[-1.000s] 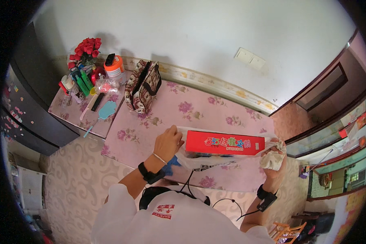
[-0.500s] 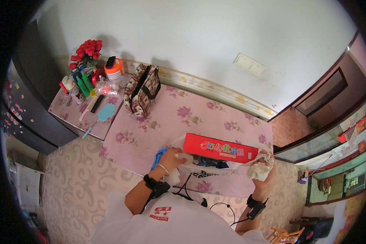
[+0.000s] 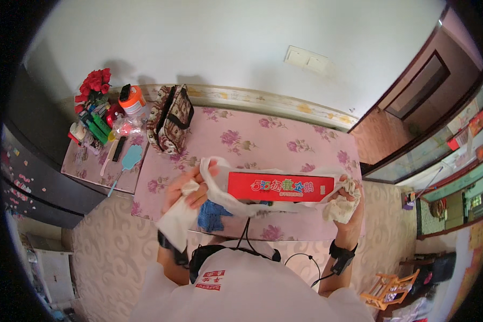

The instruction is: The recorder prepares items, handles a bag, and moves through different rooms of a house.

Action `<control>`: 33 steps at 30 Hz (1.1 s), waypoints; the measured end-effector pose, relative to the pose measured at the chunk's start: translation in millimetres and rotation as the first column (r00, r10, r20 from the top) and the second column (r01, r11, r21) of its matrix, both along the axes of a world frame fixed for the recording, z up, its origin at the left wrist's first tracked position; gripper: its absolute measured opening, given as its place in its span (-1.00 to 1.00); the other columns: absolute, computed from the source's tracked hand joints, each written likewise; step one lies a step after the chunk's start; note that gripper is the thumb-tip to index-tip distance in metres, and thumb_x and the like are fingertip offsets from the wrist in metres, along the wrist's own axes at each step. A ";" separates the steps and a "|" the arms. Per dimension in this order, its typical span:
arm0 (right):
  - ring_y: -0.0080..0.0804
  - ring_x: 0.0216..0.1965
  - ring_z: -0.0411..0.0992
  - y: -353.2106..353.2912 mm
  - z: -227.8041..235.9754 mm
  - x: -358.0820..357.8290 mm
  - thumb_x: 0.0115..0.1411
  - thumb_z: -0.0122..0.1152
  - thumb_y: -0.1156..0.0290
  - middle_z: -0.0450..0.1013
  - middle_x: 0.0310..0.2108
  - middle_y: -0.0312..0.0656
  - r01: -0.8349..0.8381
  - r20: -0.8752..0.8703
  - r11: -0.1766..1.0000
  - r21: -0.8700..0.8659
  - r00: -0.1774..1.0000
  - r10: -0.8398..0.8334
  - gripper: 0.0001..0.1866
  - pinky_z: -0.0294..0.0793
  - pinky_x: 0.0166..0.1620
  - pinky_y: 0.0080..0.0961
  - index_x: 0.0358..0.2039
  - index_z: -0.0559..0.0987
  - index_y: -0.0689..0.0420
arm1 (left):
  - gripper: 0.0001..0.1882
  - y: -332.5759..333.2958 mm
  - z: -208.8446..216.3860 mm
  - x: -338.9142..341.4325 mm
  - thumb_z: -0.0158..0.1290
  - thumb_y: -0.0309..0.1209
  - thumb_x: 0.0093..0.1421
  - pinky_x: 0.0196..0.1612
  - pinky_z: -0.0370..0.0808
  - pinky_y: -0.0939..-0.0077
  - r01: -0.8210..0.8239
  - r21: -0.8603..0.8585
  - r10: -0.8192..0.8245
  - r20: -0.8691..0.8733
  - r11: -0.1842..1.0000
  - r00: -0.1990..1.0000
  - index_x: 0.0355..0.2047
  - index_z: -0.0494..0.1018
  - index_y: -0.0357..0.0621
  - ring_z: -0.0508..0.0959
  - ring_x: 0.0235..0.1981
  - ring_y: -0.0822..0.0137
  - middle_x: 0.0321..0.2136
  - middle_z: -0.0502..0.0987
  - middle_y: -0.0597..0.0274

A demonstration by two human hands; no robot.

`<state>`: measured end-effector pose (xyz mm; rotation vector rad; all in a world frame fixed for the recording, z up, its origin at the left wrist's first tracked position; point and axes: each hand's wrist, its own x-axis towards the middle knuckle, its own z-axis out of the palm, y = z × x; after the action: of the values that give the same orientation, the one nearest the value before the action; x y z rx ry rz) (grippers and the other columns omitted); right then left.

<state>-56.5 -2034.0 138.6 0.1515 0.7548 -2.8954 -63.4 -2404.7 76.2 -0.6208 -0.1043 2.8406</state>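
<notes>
A white plastic bag [image 3: 214,185] lies on the near part of the flower-patterned table, stretched between my hands. In its mouth sits a flat red box [image 3: 279,187] with colourful lettering, lying lengthwise. My left hand [image 3: 183,192] is closed around the bag's left handle, and a loose white flap [image 3: 174,222] hangs below the fingers. At the bag's right end, my right hand [image 3: 351,206] is closed on a crumpled cream cloth [image 3: 342,203] beside the box. A crumpled blue cloth [image 3: 212,216] lies near my left hand at the table's front edge.
A patterned handbag [image 3: 169,121] stands at the table's back left. On the adjoining side table are red roses [image 3: 95,83], an orange-lidded tub [image 3: 132,100], several bottles, a black comb [image 3: 119,148] and a light blue paddle-shaped thing [image 3: 132,157]. A wooden chair [image 3: 389,287] is at lower right.
My left hand has moved left and up, pulling the bag's handle outward and uncovering more blue cloth. The red box has shifted slightly left in the picture as the view turned.
</notes>
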 end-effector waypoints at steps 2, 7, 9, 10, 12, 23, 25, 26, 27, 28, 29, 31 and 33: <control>-0.53 -0.62 0.31 7.8 -5.4 1.4 0.23 -0.22 0.23 0.35 -0.65 -0.37 -0.045 -0.170 0.999 -0.015 0.985 0.042 -0.66 0.34 -0.51 -0.51 -0.19 0.39 0.21 | -0.49 21.0 91.6 4.3 -0.09 -0.45 0.08 -0.75 0.24 0.81 0.089 -0.550 -0.420 -0.511 0.830 0.750 0.05 0.14 -0.36 0.29 -0.76 0.63 -0.14 0.41 -0.13; -0.55 -0.43 0.41 -27.0 16.5 29.3 0.10 0.05 0.36 0.44 -0.41 -0.24 -0.065 -0.035 0.867 0.494 0.995 0.094 -0.70 0.44 -0.38 -0.59 -0.18 0.41 0.25 | -0.58 86.1 60.0 17.7 -0.08 -0.43 0.10 -0.56 0.40 0.60 0.159 -0.894 -0.818 -0.295 0.419 0.494 0.00 0.24 -0.22 0.49 -0.56 0.37 -0.11 0.42 0.00; -0.58 -0.42 0.41 -46.1 20.3 32.1 0.05 0.11 0.41 0.44 -0.34 -0.23 -0.188 0.038 0.771 0.609 0.977 0.208 -0.69 0.44 -0.40 -0.62 -0.18 0.42 0.26 | -0.79 112.3 61.3 18.8 -0.09 -0.43 0.11 -0.44 0.42 0.38 -0.609 -0.732 -0.832 -0.105 -0.306 0.544 -0.23 0.35 -0.20 0.49 -0.47 0.15 -0.35 0.48 0.09; -0.59 -0.43 0.41 -55.8 19.4 32.7 0.03 0.13 0.43 0.44 -0.36 -0.25 -0.222 0.080 0.748 0.626 0.972 0.221 -0.69 0.43 -0.43 -0.64 -0.19 0.43 0.26 | -0.79 120.6 63.6 19.0 -0.09 -0.43 0.11 -0.44 0.42 0.38 -0.615 -0.728 -0.836 -0.106 -0.304 0.538 -0.23 0.35 -0.20 0.49 -0.47 0.15 -0.35 0.48 0.09; -0.60 -0.43 0.41 -57.6 16.0 32.9 0.01 0.16 0.46 0.44 -0.37 -0.27 -0.250 0.118 0.726 0.640 0.966 0.229 -0.69 0.42 -0.46 -0.67 -0.21 0.44 0.27 | -0.88 131.0 68.2 19.4 -0.09 -0.45 0.08 -0.42 0.40 0.26 -0.676 -0.622 -0.791 -0.145 -0.395 0.595 -0.36 0.35 -0.20 0.46 -0.43 0.01 -0.50 0.43 0.05; -0.59 -0.63 0.30 -50.5 3.7 44.5 0.06 0.03 0.40 0.41 -0.51 -0.22 -0.425 0.282 0.856 0.295 0.895 0.347 -0.76 0.27 -0.60 -0.70 -0.27 0.44 0.25 | -0.83 134.8 73.0 22.7 -0.04 -0.51 -0.08 -0.41 0.41 0.24 -0.737 -0.531 -0.817 -0.136 -0.418 0.561 -0.39 0.38 -0.10 0.47 -0.41 0.06 -0.42 0.42 0.11; -0.59 -0.64 0.29 -49.0 -7.4 45.7 0.06 0.03 0.39 0.41 -0.53 -0.22 -0.434 0.271 0.866 0.249 0.889 0.368 -0.75 0.27 -0.59 -0.68 -0.27 0.44 0.25 | -0.80 141.2 71.0 25.6 -0.02 -0.50 -0.09 -0.42 0.42 0.25 -0.747 -0.477 -0.795 -0.150 -0.463 0.588 -0.38 0.39 -0.07 0.48 -0.41 0.09 -0.43 0.43 0.14; -0.60 -0.64 0.28 -47.7 -11.8 45.3 0.05 0.03 0.39 0.40 -0.55 -0.23 -0.408 0.272 0.890 0.206 0.897 0.348 -0.75 0.26 -0.59 -0.66 -0.27 0.43 0.26 | -0.79 146.3 72.3 27.0 0.01 -0.47 -0.09 -0.43 0.42 0.27 -0.739 -0.474 -0.786 -0.144 -0.479 0.601 -0.36 0.40 -0.06 0.49 -0.42 0.12 -0.45 0.44 0.18; -0.60 -0.64 0.28 -47.6 -13.5 44.9 0.05 0.03 0.39 0.40 -0.55 -0.23 -0.435 0.268 0.876 0.206 0.887 0.377 -0.75 0.26 -0.59 -0.66 -0.27 0.43 0.26 | -0.77 145.2 74.4 27.6 0.04 -0.44 -0.08 -0.45 0.42 0.29 -0.731 -0.471 -0.778 -0.138 -0.493 0.613 -0.34 0.41 -0.05 0.50 -0.43 0.15 -0.48 0.46 0.21; -0.59 -0.66 0.27 -47.6 -11.7 44.8 0.06 0.02 0.39 0.39 -0.57 -0.23 -0.376 0.292 0.912 0.164 0.902 0.319 -0.75 0.27 -0.59 -0.64 -0.27 0.43 0.25 | -0.77 140.4 77.3 27.1 0.04 -0.44 -0.08 -0.45 0.42 0.29 -0.721 -0.468 -0.762 -0.140 -0.511 0.632 -0.34 0.41 -0.05 0.50 -0.43 0.15 -0.48 0.46 0.21; -0.59 -0.68 0.25 -49.1 -9.2 43.9 0.06 0.02 0.39 0.38 -0.58 -0.24 -0.309 0.321 0.943 0.124 0.912 0.257 -0.76 0.27 -0.59 -0.62 -0.28 0.43 0.25 | -0.78 135.7 80.2 26.2 0.06 -0.38 -0.06 -0.45 0.43 0.32 -0.711 -0.507 -0.749 -0.177 -0.487 0.638 -0.34 0.42 -0.05 0.51 -0.44 0.17 -0.50 0.47 0.22; -0.60 -0.71 0.22 -55.4 1.7 44.8 0.09 -0.02 0.35 0.31 -0.66 -0.30 -0.236 0.286 0.956 0.172 0.941 0.181 -0.78 0.26 -0.60 -0.63 -0.31 0.44 0.22 | -0.77 122.9 81.3 18.9 0.09 -0.33 -0.05 -0.46 0.43 0.36 -0.702 -0.542 -0.730 -0.217 -0.462 0.648 -0.34 0.44 -0.05 0.52 -0.45 0.19 -0.52 0.49 0.23; -0.58 -0.72 0.17 -46.2 -0.4 45.5 0.09 -0.01 0.38 0.36 -0.62 -0.27 -0.069 0.254 0.993 0.090 0.966 0.044 -0.81 0.28 -0.57 -0.59 -0.32 0.42 0.21 | -0.73 94.7 79.6 -3.2 0.13 -0.19 -0.03 -0.44 0.44 0.43 -0.651 -0.630 -0.641 -0.300 -0.424 0.707 -0.37 0.46 -0.05 0.52 -0.47 0.21 -0.55 0.50 0.24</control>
<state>-11.0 -2080.2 138.2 0.4892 0.8388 -2.7142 -66.6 -2310.0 155.8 0.6647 2.9055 1.6341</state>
